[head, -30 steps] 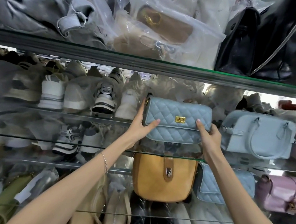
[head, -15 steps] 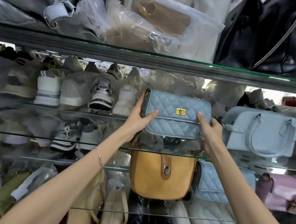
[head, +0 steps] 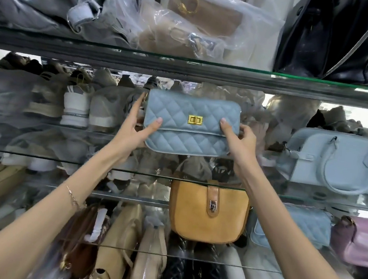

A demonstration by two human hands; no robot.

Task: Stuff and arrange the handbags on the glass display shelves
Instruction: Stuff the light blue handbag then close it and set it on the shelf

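The quilted blue bag [head: 191,126] stood upright between the 2 hands, its gold clasp [head: 195,119] midway between the thumbs. The left hand [head: 132,132] grasped its left end, thumb on the front and fingers up the side. The right hand [head: 239,142] pinched the right end. Whether its base touched the glass shelf [head: 42,156] could not be told. The step probably called for lowering both ends evenly, squaring the front to the shelf edge, and leaving a gap from the pale blue handbag [head: 338,163] beyond the right fingers.

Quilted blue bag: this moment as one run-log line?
quilted blue bag upright, clasp forward | left hand grips its left end | right hand grips right end | tan bag below
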